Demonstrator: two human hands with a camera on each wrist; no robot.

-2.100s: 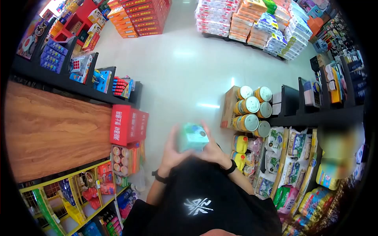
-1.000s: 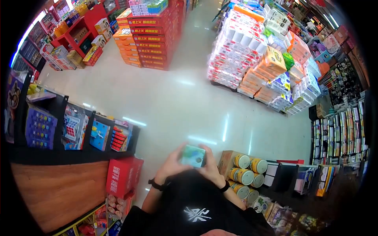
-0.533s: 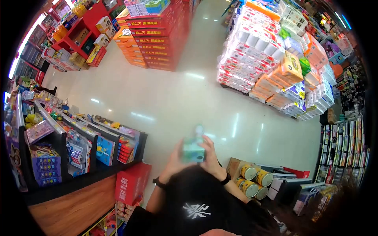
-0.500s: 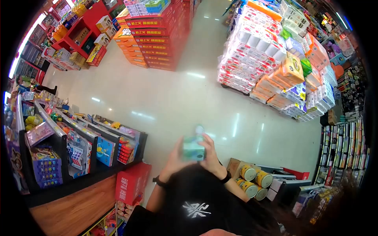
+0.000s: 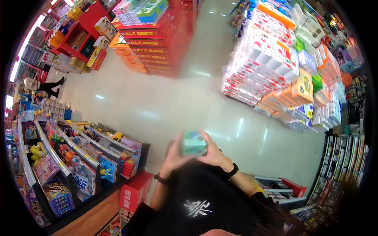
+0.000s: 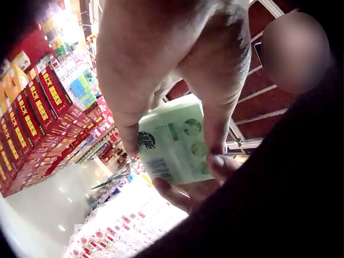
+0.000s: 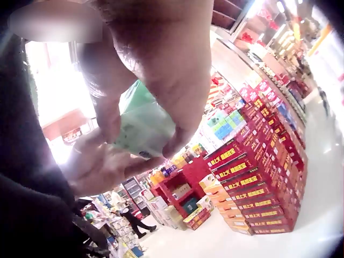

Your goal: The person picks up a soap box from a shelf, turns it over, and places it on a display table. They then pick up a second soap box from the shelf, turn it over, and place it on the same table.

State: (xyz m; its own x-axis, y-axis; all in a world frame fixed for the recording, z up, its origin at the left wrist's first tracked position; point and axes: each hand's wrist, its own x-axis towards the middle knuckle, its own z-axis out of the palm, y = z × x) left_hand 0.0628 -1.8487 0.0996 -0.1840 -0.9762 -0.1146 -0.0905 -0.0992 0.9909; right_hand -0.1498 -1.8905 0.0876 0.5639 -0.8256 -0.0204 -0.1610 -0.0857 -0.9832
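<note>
A light green tissue pack (image 5: pixel 193 143) is held between both hands in front of the black shirt. My left hand (image 5: pixel 173 157) grips its left side, and my right hand (image 5: pixel 214 153) grips the right side. In the left wrist view, the thumb and fingers span the pack (image 6: pixel 174 142), whose face carries a barcode and round printed marks. The other hand's fingers (image 6: pixel 174 196) reach in along its lower edge. Glossy film shows on the pack (image 7: pixel 142 129) in the right wrist view, where both hands cover much of it.
Toy shelves (image 5: pixel 84 157) stand at left above a red box (image 5: pixel 136 190). Red drink cartons (image 5: pixel 157 51) are stacked ahead, with wrapped paper rolls (image 5: pixel 267 51) ahead right. Pale floor (image 5: pixel 181 102) runs between them. Another person (image 5: pixel 43 84) is at far left.
The head view has swung, bringing more toy shelving in at left and shifting the paper stack right. The can stack has slipped mostly out of sight. Both hands keep hold of the pack.
</note>
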